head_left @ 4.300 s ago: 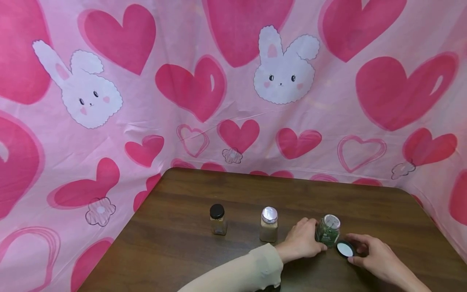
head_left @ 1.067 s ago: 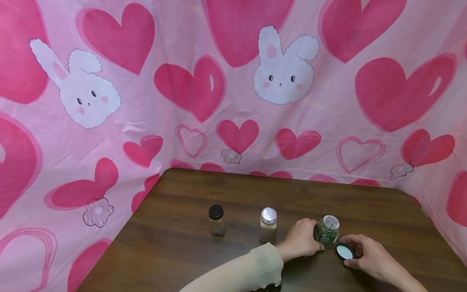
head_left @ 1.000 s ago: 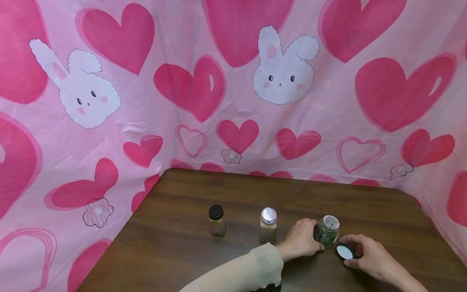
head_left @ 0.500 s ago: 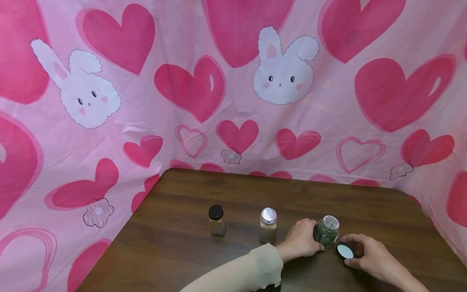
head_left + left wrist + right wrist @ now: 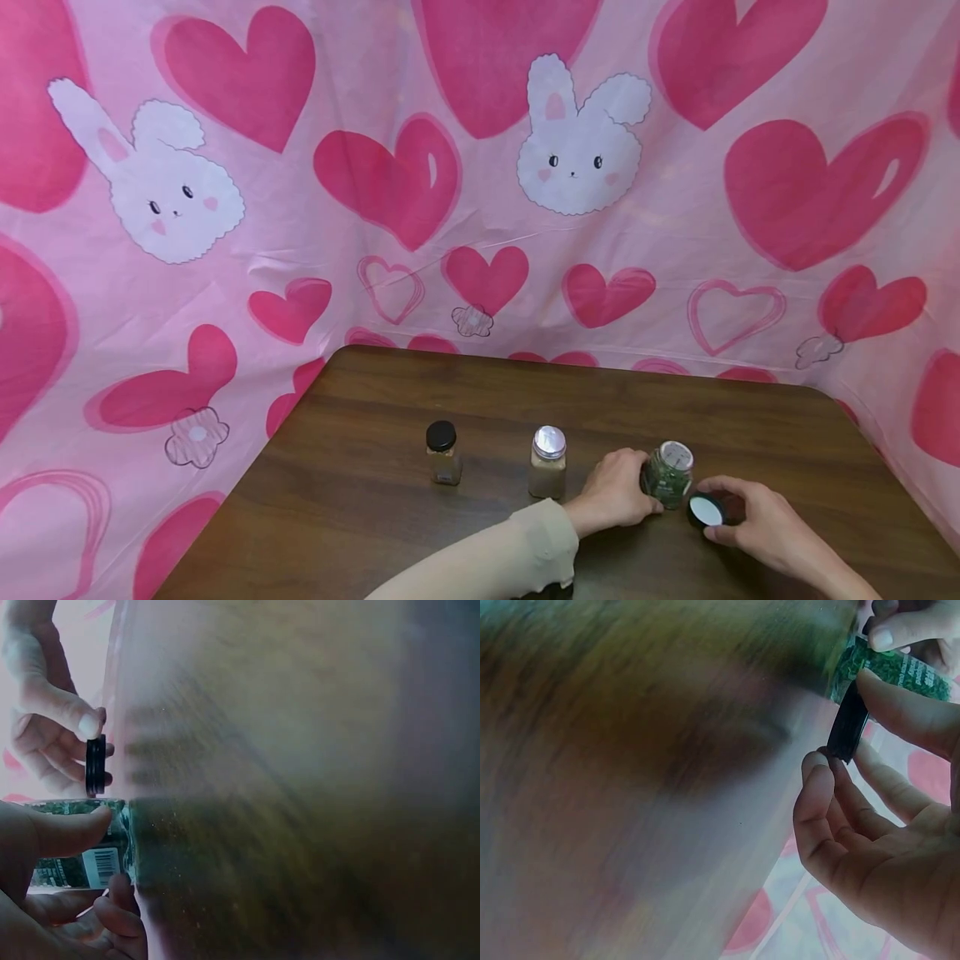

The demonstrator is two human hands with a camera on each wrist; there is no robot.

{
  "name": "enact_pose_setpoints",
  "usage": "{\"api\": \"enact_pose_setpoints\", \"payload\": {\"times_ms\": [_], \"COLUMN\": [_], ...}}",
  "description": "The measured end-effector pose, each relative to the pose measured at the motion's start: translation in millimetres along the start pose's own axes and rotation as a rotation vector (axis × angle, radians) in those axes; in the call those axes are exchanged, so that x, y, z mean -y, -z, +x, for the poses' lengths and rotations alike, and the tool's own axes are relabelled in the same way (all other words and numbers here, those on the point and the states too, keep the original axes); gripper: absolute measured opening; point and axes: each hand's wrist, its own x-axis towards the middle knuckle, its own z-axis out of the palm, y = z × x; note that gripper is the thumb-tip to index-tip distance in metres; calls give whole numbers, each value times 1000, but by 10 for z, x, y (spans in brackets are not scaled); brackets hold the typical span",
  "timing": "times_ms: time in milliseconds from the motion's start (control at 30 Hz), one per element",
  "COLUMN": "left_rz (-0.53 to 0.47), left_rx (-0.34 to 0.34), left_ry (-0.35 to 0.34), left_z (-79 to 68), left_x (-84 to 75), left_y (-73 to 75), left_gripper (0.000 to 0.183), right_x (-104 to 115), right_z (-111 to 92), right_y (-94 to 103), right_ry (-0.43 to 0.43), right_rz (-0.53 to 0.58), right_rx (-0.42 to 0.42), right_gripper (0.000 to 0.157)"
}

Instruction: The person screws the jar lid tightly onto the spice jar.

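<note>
My left hand [image 5: 617, 488] grips a clear spice jar [image 5: 669, 477] full of green flakes, its perforated white top uncovered. In the left wrist view, thumb and fingers wrap the jar [image 5: 82, 859] beside its barcode label. Just right of the jar, my right hand [image 5: 765, 525] pinches a black lid [image 5: 706, 510] tilted so its white inside shows in the head view. The right wrist view has the lid [image 5: 848, 724] edge-on between thumb and fingertips, overlapping the jar's base end [image 5: 846, 664].
Left of my left hand stands a jar of beige powder [image 5: 548, 463] with a silvery top. Further left is a black-capped jar [image 5: 444, 453]. They share a dark wooden table [image 5: 360, 517], with a pink heart-and-bunny cloth [image 5: 480, 208] hanging behind it. A small dark object [image 5: 551, 592] shows under my left sleeve.
Both hands stay almost in place, the left still gripping the jar. The lid in my right hand has shifted and tilted slightly. The whole head view has drifted a little.
</note>
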Motion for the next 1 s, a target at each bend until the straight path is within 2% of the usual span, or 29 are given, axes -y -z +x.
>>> {"api": "enact_pose_setpoints", "payload": {"times_ms": [433,700,1000], "left_rz": [5,0,12], "left_rx": [15,15,5], "left_ry": [7,-12,-16], "left_z": [7,16,10], "left_x": [-11,14,15], "left_y": [28,14,14], "left_gripper": [50,51,49], "right_x": [-11,22,72], "right_z": [-21,-14,-40], "right_y": [2,32,51], "right_ry": [55,14,17], "right_rz": [-8,-16,-41], "right_rx": [-33,-38,-98], "right_gripper": [49,51,52]}}
